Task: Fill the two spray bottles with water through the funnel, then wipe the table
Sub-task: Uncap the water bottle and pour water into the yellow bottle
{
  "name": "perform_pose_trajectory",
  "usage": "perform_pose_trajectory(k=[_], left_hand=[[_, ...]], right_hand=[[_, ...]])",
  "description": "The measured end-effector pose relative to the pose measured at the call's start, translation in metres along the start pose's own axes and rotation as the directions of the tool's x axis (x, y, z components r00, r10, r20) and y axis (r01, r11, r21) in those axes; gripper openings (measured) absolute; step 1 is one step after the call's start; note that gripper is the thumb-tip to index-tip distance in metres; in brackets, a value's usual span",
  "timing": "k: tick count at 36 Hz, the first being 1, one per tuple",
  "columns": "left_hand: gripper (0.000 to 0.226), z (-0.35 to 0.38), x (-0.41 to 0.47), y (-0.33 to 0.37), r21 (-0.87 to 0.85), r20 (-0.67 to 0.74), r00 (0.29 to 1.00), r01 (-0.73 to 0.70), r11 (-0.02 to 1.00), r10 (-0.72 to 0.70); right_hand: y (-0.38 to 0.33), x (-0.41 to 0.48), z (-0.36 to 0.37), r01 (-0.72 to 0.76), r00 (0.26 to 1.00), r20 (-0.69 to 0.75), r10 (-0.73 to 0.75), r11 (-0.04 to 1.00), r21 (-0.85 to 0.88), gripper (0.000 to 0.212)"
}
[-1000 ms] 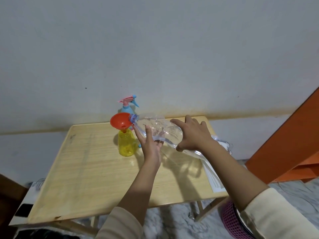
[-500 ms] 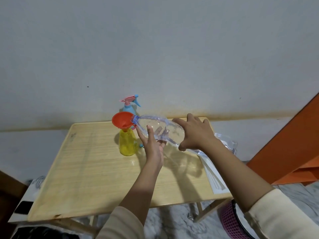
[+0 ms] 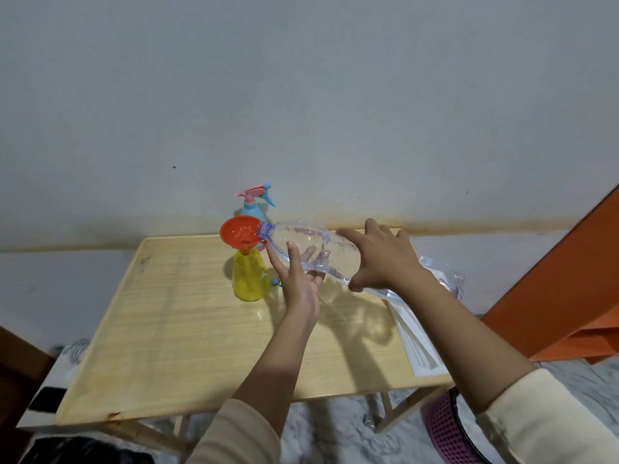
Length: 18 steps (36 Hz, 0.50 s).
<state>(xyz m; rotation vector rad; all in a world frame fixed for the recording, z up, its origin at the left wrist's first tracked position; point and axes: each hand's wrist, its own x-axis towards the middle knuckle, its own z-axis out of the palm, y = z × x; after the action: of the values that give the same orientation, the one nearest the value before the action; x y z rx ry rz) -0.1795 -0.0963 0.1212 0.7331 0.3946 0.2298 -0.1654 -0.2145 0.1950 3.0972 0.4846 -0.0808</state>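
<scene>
White sheets (image 3: 418,346) are laid along the right edge of the table (image 3: 167,329), an orange cabinet (image 3: 569,279) is seen beyond that edge, a pink basket (image 3: 442,430) is set on the marbled floor (image 3: 335,430) below, and dark wood (image 3: 16,356) is glimpsed at left.

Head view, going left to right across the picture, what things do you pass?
Yellow spray bottle → left hand → right hand → orange shelf. The clear bottle spans both hands, so it is left out.
</scene>
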Motion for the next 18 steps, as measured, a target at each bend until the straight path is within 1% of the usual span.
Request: perform_pose_trajectory(k=[8, 18], left_hand=[[0.061, -0.002, -0.002, 0.002, 0.009, -0.003, 1.000, 0.006, 1.000, -0.006], [0.062, -0.007, 0.000, 0.000, 0.038, 0.019, 1.000, -0.009, 0.999, 0.008]], right_hand=[[-0.001, -0.003, 0.002, 0.000, 1.000, -0.005, 0.000, 1.000, 0.001, 0.095], [0.001, -0.007, 0.010, -0.007, 1.000, -0.014, 0.008, 0.998, 0.061, 0.093]])
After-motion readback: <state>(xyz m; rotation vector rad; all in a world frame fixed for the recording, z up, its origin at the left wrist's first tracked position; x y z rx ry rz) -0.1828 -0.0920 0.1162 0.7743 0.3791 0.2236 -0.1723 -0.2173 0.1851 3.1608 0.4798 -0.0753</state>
